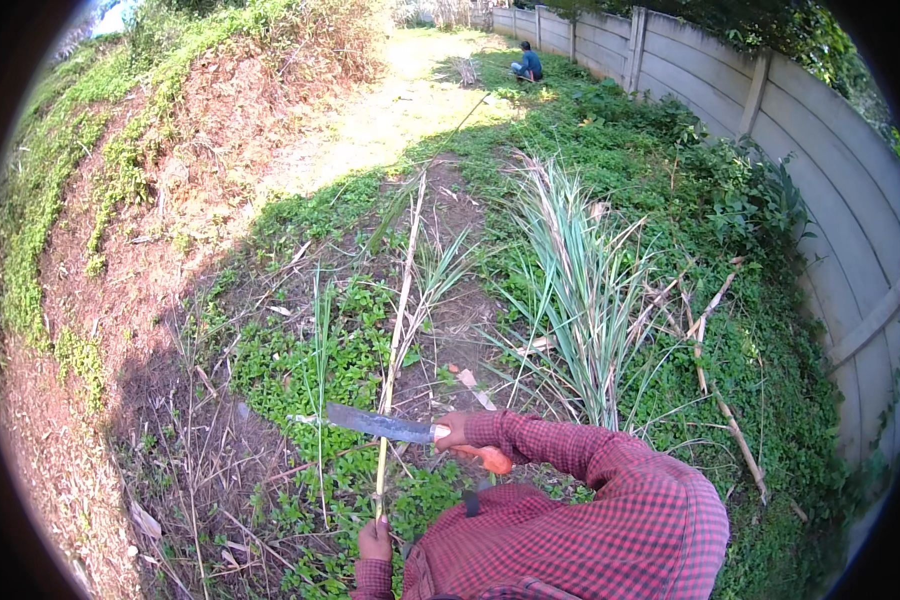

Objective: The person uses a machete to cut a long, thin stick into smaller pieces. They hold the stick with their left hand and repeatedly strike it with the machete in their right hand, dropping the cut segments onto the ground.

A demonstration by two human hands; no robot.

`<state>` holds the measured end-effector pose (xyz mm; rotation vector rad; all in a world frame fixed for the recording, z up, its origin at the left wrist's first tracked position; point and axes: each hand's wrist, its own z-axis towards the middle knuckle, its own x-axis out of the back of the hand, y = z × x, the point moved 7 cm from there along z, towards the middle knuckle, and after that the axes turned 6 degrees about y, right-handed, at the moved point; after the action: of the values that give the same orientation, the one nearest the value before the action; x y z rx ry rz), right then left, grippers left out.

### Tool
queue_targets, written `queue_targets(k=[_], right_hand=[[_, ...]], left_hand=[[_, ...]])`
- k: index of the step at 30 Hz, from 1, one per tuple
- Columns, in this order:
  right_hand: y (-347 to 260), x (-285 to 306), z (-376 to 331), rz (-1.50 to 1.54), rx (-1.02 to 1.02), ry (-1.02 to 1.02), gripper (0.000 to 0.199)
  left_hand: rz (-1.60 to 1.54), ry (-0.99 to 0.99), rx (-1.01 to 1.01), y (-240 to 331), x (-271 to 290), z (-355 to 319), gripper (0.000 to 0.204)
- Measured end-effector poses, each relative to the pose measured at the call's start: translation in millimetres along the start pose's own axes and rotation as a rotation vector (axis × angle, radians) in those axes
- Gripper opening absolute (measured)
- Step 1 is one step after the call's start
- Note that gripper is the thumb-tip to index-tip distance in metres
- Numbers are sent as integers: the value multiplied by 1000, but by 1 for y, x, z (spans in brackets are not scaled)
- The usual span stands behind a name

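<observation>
My right hand (454,431) grips the orange handle of a machete (382,424), whose dark blade points left and meets a tall pale cane stalk (400,320). My left hand (374,540) holds the base of that stalk low near the ground. The stalk rises upright and leans away toward the far grass. Both arms wear a red checked shirt sleeve (610,500).
A clump of long-leaved grass (580,290) stands right of the stalk. A grey concrete fence (830,180) runs along the right. A bare earth bank (120,220) rises on the left. Far off a person (527,63) crouches by the fence. Cut dry stalks (730,420) lie at right.
</observation>
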<state>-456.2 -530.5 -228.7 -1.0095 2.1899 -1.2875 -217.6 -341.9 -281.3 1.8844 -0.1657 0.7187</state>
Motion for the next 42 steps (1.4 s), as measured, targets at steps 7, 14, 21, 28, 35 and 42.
queue_targets(k=[7,14,21,28,35,42], right_hand=[[12,34,27,-35,3,221,27],[33,31,23,54,-30,230,26],[37,0,13,58,-35,51,28],[47,55,33,205,-10,375,25],[43,8,17,95,5,42,28],[33,51,23,218,-1,356,23]], left_hand=[[553,199,-122,63,18,-19,32],[670,167,-86,67,17,-19,32],[696,147,-134,71,4,-3,36],[736,174,-137,86,4,-3,33],[678,215,-130,90,0,2,26],[632,320,-140,101,10,-10,23]])
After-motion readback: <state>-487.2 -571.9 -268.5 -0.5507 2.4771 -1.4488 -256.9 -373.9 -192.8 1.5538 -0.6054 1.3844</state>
